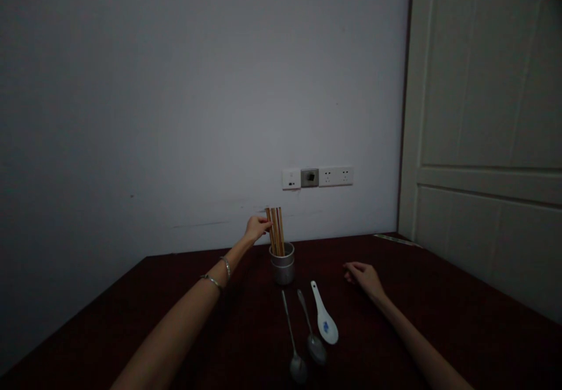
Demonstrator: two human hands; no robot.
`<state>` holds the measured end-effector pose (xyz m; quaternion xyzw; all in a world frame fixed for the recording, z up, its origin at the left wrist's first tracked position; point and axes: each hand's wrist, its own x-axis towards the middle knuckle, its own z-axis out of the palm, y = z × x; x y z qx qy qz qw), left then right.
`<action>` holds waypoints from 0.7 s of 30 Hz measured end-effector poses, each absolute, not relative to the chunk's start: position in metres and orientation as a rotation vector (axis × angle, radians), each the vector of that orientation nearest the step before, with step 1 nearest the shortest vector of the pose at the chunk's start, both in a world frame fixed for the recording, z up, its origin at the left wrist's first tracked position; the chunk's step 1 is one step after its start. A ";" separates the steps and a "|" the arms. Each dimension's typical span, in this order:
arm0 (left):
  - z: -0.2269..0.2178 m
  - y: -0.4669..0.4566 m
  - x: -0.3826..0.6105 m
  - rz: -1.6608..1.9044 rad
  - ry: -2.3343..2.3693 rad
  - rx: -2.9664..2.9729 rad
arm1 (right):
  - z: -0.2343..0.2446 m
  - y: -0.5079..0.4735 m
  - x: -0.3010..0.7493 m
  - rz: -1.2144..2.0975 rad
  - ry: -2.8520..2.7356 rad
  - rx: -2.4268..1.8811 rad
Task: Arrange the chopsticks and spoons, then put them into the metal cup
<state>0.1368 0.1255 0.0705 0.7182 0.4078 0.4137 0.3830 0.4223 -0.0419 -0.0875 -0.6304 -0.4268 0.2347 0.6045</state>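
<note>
Several wooden chopsticks [278, 232] stand in a grey metal cup [283, 270] in the middle of the table. My left hand [258, 227] pinches the leftmost chopsticks near their upper ends; how many are between the fingers I cannot tell. To the right, my right hand [363, 277] rests on the tabletop with its fingers curled in, and whatever they may hold is hidden. In front of the cup lie a long-handled metal spoon [298, 369], a second metal spoon [316, 349] and a white ceramic spoon [327, 327] with a blue mark.
The dark red table [211, 349] backs onto a pale wall, where a row of sockets [336, 176] sits above the cup. A light door panel [487, 144] stands along the right. A thin flat strip [397, 240] lies near the table's far right edge.
</note>
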 end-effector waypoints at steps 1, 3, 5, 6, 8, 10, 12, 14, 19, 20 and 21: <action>0.070 0.125 0.137 1.058 1.046 1.829 | -0.087 -0.042 0.422 0.543 -0.992 -1.460; 0.070 0.125 0.137 1.065 1.053 1.826 | -0.087 -0.042 0.422 0.543 -1.001 -1.465; 0.070 0.124 0.137 1.073 1.055 1.826 | -0.087 -0.043 0.422 0.543 -1.010 -1.470; 0.071 0.124 0.138 1.078 1.056 1.827 | -0.087 -0.043 0.422 0.540 -1.014 -1.471; 0.071 0.123 0.138 1.086 1.055 1.830 | -0.087 -0.043 0.422 0.534 -1.022 -1.472; 0.070 0.122 0.139 1.090 1.052 1.833 | -0.088 -0.043 0.423 0.533 -1.024 -1.480; 0.069 0.123 0.139 1.098 1.051 1.834 | -0.088 -0.042 0.423 0.533 -1.023 -1.490; 0.067 0.124 0.140 1.108 1.052 1.837 | -0.087 -0.043 0.422 0.528 -1.024 -1.497; 0.057 0.133 0.142 1.102 1.061 1.857 | -0.084 -0.044 0.418 0.501 -1.019 -1.506; 0.055 0.134 0.143 1.096 1.064 1.861 | -0.084 -0.044 0.417 0.497 -1.014 -1.509; 0.053 0.135 0.143 1.090 1.065 1.864 | -0.084 -0.044 0.417 0.495 -1.010 -1.511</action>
